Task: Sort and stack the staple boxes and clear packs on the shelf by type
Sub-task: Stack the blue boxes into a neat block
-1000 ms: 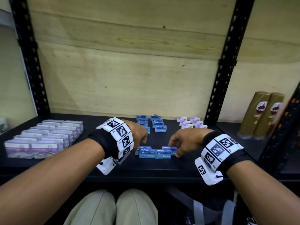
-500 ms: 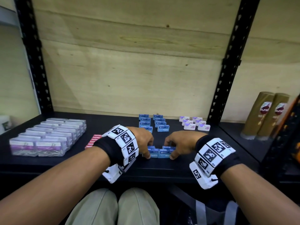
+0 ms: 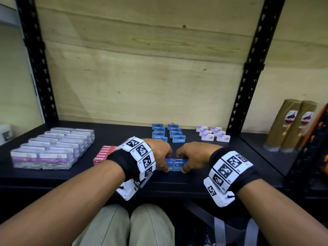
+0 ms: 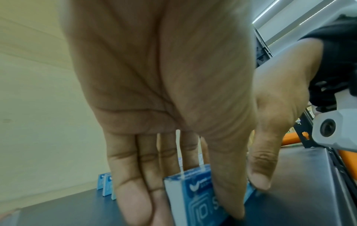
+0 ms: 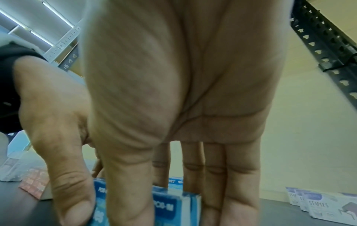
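Observation:
A small cluster of blue staple boxes point(image 3: 178, 163) stands near the front middle of the black shelf point(image 3: 177, 183). My left hand point(image 3: 166, 166) pinches its left end, thumb in front and fingers behind a blue box point(image 4: 195, 192). On the other side my right hand point(image 3: 183, 166) pinches the right end the same way, gripping a blue box point(image 5: 168, 204). Two rows of blue boxes point(image 3: 166, 134) stand further back. White and purple staple boxes point(image 3: 213, 134) sit at the back right. Red staple boxes point(image 3: 104, 154) lie left of my left wrist. Clear packs point(image 3: 53, 150) fill the left side.
Two gold shampoo bottles point(image 3: 291, 125) stand in the neighbouring bay on the right, past a black upright post point(image 3: 245, 86). A wooden back panel point(image 3: 142, 77) closes the shelf. The shelf's front edge runs just under my wrists.
Both hands have drawn closer together, squeezing the spread-out row of blue boxes into a tight cluster. The red boxes have come into view beside my left wrist.

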Available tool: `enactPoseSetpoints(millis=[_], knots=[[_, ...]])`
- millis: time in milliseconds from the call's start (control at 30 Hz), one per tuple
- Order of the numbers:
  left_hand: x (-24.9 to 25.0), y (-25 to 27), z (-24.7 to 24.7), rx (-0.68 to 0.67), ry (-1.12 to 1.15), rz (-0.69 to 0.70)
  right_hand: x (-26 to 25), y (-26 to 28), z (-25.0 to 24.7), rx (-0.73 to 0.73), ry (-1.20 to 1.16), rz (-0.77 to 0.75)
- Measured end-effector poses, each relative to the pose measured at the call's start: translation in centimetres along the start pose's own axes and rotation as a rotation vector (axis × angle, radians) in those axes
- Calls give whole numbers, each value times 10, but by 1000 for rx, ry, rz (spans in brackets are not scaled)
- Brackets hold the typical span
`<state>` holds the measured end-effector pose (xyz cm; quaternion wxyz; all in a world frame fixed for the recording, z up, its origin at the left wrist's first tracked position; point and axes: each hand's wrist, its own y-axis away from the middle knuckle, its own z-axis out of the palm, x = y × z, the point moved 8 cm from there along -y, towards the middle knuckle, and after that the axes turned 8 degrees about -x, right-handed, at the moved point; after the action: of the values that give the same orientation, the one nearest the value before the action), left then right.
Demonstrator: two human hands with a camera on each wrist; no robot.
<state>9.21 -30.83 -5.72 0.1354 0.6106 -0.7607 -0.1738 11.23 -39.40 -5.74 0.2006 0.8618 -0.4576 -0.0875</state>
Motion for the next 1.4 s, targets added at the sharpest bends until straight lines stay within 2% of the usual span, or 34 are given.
enactPoseSetpoints(millis=[767,967,1167,1400], knots=[[-6,1,2,33,95,-6,-7,-1,2,-12,46,21],[-21,4,-9,-11,85,-6,7,1,-2,-89,-1,-20],[-53,-6,-56,142,58,-36,39,-12,-45,24,-54,24],[-80,-42,-80,91,-40,-59,64,-63,-75,120,-71,10]])
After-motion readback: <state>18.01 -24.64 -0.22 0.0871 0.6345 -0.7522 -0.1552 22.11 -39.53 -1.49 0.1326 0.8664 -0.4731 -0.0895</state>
